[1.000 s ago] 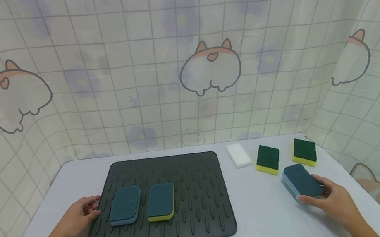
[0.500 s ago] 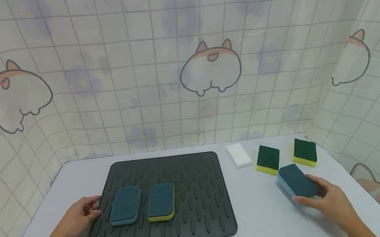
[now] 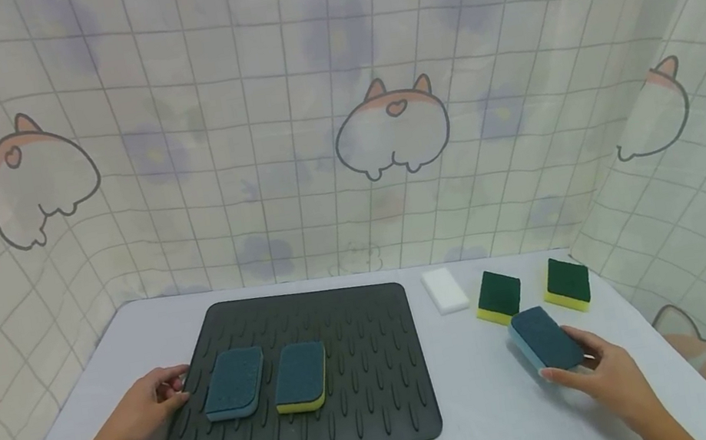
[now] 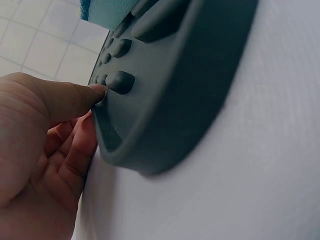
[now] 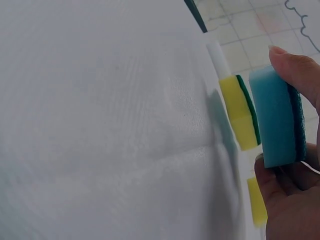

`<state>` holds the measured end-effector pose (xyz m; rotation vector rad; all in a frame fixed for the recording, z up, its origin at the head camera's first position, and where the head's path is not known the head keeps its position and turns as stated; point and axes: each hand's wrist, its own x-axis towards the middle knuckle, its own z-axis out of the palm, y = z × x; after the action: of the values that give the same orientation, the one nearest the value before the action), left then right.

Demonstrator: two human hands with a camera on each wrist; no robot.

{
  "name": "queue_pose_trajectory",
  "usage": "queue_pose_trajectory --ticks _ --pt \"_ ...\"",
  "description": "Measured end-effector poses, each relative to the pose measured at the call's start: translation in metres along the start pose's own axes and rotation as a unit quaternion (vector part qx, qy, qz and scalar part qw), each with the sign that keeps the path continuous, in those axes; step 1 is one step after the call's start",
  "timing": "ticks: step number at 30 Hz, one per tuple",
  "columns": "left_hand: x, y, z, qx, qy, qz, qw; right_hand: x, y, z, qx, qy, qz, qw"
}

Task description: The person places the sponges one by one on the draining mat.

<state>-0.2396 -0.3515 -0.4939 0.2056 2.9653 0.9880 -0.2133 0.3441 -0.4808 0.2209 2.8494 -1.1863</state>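
Note:
My right hand (image 3: pixel 607 376) grips a blue sponge (image 3: pixel 547 339) with a dark scouring top, thumb on one side and fingers on the other. In the right wrist view this blue sponge (image 5: pixel 275 120) is held above the white cloth. My left hand (image 3: pixel 146 406) pinches the left edge of a dark grey ridged mat (image 3: pixel 371 326); in the left wrist view the thumb (image 4: pixel 75 100) lies on the mat's rim. On the mat lie another blue sponge (image 3: pixel 235 384) and, to its right, a yellow sponge with a dark blue top (image 3: pixel 301 377).
Beyond the right hand lie two yellow sponges with green tops, the nearer green-topped sponge (image 3: pixel 499 297) and the farther green-topped sponge (image 3: pixel 567 283). A white sponge block (image 3: pixel 445 290) lies right of the mat. A patterned curtain (image 3: pixel 278 108) surrounds the white table (image 3: pixel 484 416).
My right hand has moved a little to the left with the blue sponge. The left hand and the mat have stayed in place.

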Motion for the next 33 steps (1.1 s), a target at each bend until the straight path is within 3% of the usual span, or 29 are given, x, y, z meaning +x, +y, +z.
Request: queue_pose_trajectory --ticks 33 --pt "-0.001 0.001 0.0 -0.001 0.006 0.001 1.0 -0.002 -0.033 0.024 0.011 -0.003 -0.04 0.9991"
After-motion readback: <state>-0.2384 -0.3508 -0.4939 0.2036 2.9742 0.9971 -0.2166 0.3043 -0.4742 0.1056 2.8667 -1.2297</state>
